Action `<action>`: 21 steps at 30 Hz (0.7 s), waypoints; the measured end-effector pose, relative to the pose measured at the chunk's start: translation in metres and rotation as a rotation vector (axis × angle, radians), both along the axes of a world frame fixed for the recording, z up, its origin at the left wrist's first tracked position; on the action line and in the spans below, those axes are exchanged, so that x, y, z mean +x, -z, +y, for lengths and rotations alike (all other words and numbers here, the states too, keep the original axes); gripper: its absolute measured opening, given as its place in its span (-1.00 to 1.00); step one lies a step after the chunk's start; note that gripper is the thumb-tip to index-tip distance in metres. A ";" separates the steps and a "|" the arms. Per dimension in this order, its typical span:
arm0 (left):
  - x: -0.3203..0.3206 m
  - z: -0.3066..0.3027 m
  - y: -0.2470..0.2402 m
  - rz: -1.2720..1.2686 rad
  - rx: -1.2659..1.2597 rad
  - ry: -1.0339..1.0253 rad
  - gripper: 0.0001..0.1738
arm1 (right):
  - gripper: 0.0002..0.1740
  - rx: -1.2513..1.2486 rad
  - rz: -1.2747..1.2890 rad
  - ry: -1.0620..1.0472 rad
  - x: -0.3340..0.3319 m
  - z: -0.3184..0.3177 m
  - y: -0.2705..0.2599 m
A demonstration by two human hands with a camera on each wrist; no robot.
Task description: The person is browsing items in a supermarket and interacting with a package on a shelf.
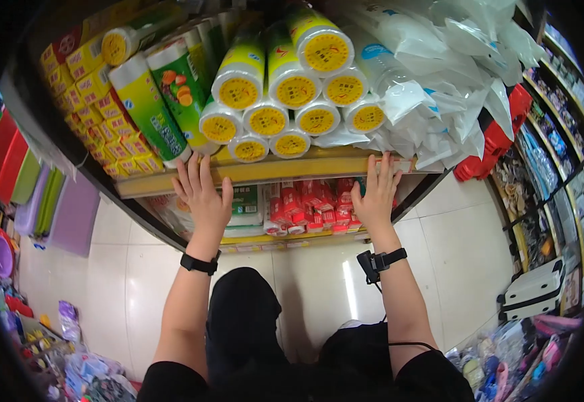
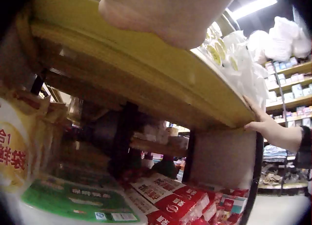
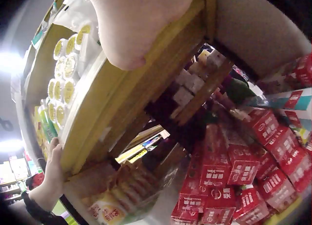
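My left hand (image 1: 205,197) rests on the yellow front edge of a shop shelf (image 1: 272,170), fingers spread over its lip. Farther right along the same edge, my right hand (image 1: 375,194) lies with its fingers extended over the lip. Neither holds any goods. Behind the edge are stacked rolls with yellow round labels (image 1: 294,92), green-and-yellow packaged rolls (image 1: 150,114) and small yellow boxes (image 1: 97,100). White plastic bags (image 1: 433,80) bulge out at the right. On the level below, the left wrist view shows a green-labelled pack (image 2: 78,200), and the right wrist view shows red boxes (image 3: 214,171).
Purple and green plastic boards (image 1: 57,208) stand at the left. To the right are a red item (image 1: 486,151), stocked shelves (image 1: 567,134) and a white case (image 1: 533,291) on the tiled floor (image 1: 439,248). Packaged goods (image 1: 506,358) lie low at both sides.
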State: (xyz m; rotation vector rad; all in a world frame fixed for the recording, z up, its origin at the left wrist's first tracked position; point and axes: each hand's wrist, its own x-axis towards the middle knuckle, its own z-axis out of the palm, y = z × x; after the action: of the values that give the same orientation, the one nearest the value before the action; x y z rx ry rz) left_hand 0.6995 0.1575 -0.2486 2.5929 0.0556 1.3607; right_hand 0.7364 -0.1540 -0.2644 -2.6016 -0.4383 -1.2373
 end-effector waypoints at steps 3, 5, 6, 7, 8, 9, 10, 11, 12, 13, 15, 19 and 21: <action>0.002 0.000 0.004 -0.034 0.005 -0.018 -0.42 | -0.28 -0.005 0.017 0.003 -0.001 0.001 0.000; 0.004 0.001 0.005 -0.048 0.006 -0.023 -0.42 | -0.28 -0.004 0.016 0.001 0.000 0.000 -0.001; 0.004 0.001 0.005 -0.047 0.001 -0.024 -0.42 | -0.28 -0.002 0.012 -0.002 0.000 0.000 0.000; 0.003 0.001 0.005 -0.047 -0.004 -0.025 -0.42 | -0.28 0.000 0.006 -0.006 0.000 0.000 0.000; 0.003 0.000 0.004 -0.051 -0.011 -0.021 -0.42 | -0.28 0.001 0.010 -0.010 0.000 0.000 -0.001; 0.002 0.000 0.004 -0.055 -0.016 -0.016 -0.42 | -0.28 0.002 0.014 -0.014 -0.001 0.001 -0.001; 0.002 0.000 0.004 -0.059 -0.020 -0.009 -0.43 | -0.27 0.005 0.017 -0.017 -0.002 0.001 -0.002; 0.002 0.000 0.004 -0.056 -0.019 -0.012 -0.43 | -0.27 0.003 0.025 -0.016 -0.002 0.001 -0.002; 0.002 0.001 0.004 -0.053 -0.018 -0.015 -0.43 | -0.27 0.000 0.033 -0.015 -0.003 0.001 -0.002; 0.002 0.001 0.004 -0.052 -0.017 -0.018 -0.43 | -0.26 -0.001 0.040 -0.015 -0.003 0.000 -0.003; 0.002 0.001 0.005 -0.059 -0.017 -0.017 -0.44 | -0.26 0.001 0.044 -0.027 -0.004 0.000 -0.003; 0.001 0.000 0.004 -0.062 -0.020 -0.014 -0.44 | -0.27 -0.004 0.056 -0.038 -0.004 -0.001 -0.003; 0.000 0.000 0.002 -0.053 -0.022 -0.014 -0.45 | -0.27 -0.004 0.063 -0.040 -0.005 -0.002 -0.004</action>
State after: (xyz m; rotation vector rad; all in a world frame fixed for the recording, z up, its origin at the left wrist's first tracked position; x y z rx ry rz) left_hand 0.6997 0.1574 -0.2508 2.5418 0.0802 1.4251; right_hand 0.7310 -0.1555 -0.2606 -2.6136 -0.4791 -1.1392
